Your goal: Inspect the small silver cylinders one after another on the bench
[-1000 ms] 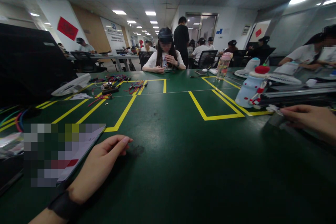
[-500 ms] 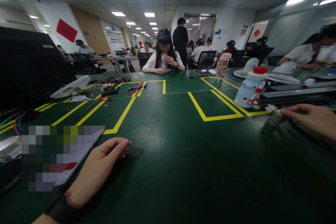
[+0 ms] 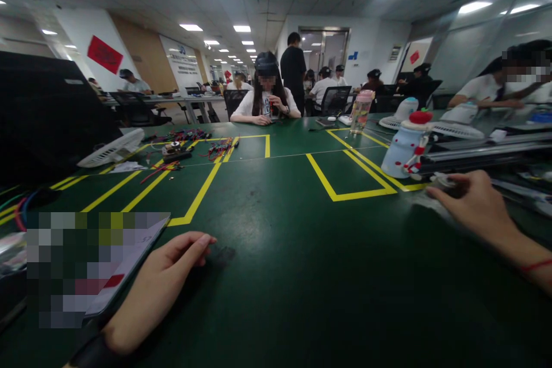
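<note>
My left hand (image 3: 172,270) rests on the green table (image 3: 276,276), beside a tablet-like screen (image 3: 146,241) that is partly pixelated. Its fingers are curled together, thumb against forefinger, and no object shows in them. At the right, my right hand (image 3: 478,201) is closed around a small grey object with a whitish top (image 3: 442,180). Motion blur and the fingers hide part of that object, so its kind is unclear. Just beyond it stands a light-blue bottle with a red top (image 3: 405,146).
Metal rails (image 3: 487,155) lie at the right. Several wires (image 3: 219,149) and a white fan (image 3: 112,148) are at the left. A clear bottle with a pink lid (image 3: 361,112) stands farther back. Across the table sits a person (image 3: 265,100) in a cap.
My right hand has moved left and further into view, wrapping more around the small grey object. My left hand keeps its pose. The view has shifted slightly.
</note>
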`<state>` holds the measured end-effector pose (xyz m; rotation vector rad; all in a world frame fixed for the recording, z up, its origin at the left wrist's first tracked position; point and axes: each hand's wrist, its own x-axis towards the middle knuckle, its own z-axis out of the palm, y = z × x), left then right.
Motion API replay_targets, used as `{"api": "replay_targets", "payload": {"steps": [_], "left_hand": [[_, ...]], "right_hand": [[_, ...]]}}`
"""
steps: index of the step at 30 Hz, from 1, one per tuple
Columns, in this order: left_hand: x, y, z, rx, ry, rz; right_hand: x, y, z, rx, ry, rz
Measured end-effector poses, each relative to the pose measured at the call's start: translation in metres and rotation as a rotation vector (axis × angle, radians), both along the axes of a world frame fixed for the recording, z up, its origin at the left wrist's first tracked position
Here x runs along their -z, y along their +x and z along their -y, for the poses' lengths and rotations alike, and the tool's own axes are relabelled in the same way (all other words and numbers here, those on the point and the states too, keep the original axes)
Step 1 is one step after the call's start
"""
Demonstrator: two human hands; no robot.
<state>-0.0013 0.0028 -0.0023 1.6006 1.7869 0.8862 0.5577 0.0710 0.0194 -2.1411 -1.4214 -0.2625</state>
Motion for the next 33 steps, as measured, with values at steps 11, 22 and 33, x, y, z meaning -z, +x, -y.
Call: {"api": "replay_targets", "payload": {"steps": [11, 22, 33], "left_hand": [[-0.042, 0.101, 0.011, 0.511, 0.362, -0.147], [-0.043, 0.124, 0.019, 0.567, 0.482, -0.103], [-0.044, 0.112, 0.01, 0.304, 0.51, -0.27]], "right_hand": [[-0.006, -0.23, 0.048, -0.942, -0.689, -1.856], [0.009, -0.245, 0.063, -1.014, -0.797, -1.986], [-0.008, -0.24, 0.068, -0.99, -0.466, -1.681]]}}
